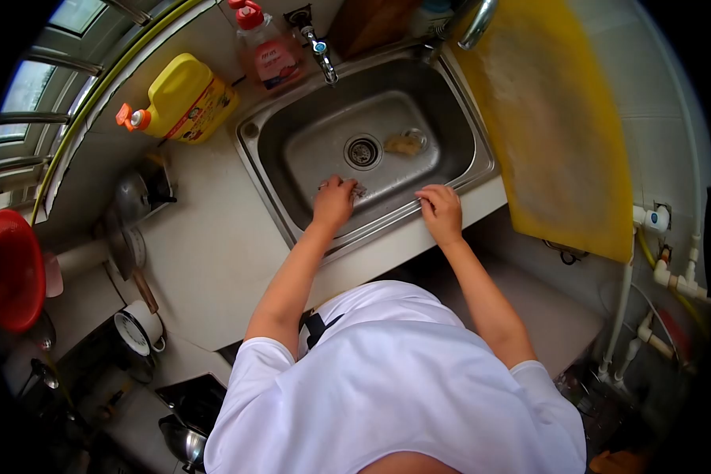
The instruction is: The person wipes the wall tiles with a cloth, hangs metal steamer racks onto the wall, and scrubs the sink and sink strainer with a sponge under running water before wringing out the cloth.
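Observation:
Inside the steel sink (292,170), my left hand (336,201) reaches down over the near wall with its fingers curled. A small grey, crumpled, mesh-like thing (359,191), perhaps a wire scrubber, shows at its fingertips; the palm side is hidden. My right hand (442,213) touches the sink's near rim, fingers bent and thumb a little apart, with nothing seen in it. Right of the round drain (363,152) lies a wet, tan, soft-looking piece (404,144) whose kind I cannot make out. Above the sink's far edge is a small tap (320,51).
A yellow jug (189,99) and a pink pump bottle (272,55) stand behind the sink. A large yellow-edged board or sheet (561,126) rises along its right side. To the left are a knife (141,276), a white enamel mug (138,328) and a red basin (12,268).

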The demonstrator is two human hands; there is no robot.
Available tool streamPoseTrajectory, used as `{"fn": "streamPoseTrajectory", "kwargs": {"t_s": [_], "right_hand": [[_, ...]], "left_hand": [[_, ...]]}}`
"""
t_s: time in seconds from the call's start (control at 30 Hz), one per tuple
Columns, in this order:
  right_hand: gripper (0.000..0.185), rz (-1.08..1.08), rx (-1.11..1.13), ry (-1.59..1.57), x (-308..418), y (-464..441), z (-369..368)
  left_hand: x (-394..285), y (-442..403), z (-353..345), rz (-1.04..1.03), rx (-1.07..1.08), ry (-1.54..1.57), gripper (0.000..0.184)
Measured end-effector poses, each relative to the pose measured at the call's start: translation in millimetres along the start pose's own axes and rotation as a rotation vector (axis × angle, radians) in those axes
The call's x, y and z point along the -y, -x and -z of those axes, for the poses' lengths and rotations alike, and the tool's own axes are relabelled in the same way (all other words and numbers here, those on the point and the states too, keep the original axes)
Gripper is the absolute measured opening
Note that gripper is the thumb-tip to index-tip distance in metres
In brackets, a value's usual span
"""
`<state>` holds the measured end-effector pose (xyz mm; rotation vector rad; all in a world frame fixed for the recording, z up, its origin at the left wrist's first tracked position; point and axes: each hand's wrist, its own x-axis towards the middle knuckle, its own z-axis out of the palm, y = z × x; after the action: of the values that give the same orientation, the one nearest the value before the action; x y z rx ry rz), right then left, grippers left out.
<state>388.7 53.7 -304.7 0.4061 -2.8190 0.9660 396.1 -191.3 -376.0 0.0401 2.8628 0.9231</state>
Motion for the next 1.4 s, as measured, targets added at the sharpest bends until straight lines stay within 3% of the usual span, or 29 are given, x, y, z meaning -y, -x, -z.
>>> {"fn": "streamPoseTrajectory", "kwargs": {"t_s": [0.1,0.17,0.23,0.47,0.77,0.87,0.93,1.0,1.1,1.17,1.2,1.3,1.4], "right_hand": [[0.014,0.039,0.03,0.104,2.5,-10.3,-27.2],[0.014,0.001,0.043,0.212,5.3,-13.9,-33.7],[0.014,0.009,0.014,0.211,3.3,-15.1,-35.0],[0.009,0.016,0.117,0.226,-0.4,-16.1,-32.6],[0.01,0.021,0.053,0.207,0.0,-15.9,-33.1],[0.01,0.028,0.03,0.181,0.2,-15.2,-32.2],[0.01,0.024,0.034,0.176,-1.1,-13.4,-31.6],[0.011,0.013,0.033,0.166,1.9,-12.9,-30.2],[0.025,0.002,0.022,0.114,10.5,-15.8,-17.9],[0.044,-0.129,0.01,-0.257,15.5,-12.2,-9.3],[0.055,-0.049,0.036,-0.204,15.4,-9.0,-1.2],[0.052,-0.067,-0.094,-0.215,30.5,9.1,25.6],[0.051,-0.339,-0.271,-0.485,42.2,34.5,48.5]], "left_hand": [[14.0,-11.0,-5.3,0.045,0.257,-0.178,0.026],[15.6,-23.0,-11.6,-0.005,0.282,-0.246,0.024],[13.3,-43.0,-21.9,-0.109,0.255,-0.259,0.035],[12.7,-89.4,-83.6,-0.029,0.362,-0.086,0.048],[38.0,-110.5,-93.3,-0.003,0.427,-0.296,0.022],[50.0,-105.1,-92.7,-0.065,0.321,-0.403,0.018],[42.0,-92.7,-70.5,-0.228,0.154,-0.328,0.017],[18.8,-76.6,-39.2,-0.303,0.119,-0.323,0.018],[-20.3,-51.0,0.0,-0.455,0.038,-0.284,0.018],[-45.0,-34.3,20.5,-0.536,-0.014,-0.262,0.017],[-57.8,-27.0,30.2,-0.606,-0.074,-0.268,0.018],[-90.3,-6.2,44.3,-0.725,-0.184,-0.261,0.02],[-119.4,9.3,43.5,-0.83,-0.251,-0.139,0.021]]}}
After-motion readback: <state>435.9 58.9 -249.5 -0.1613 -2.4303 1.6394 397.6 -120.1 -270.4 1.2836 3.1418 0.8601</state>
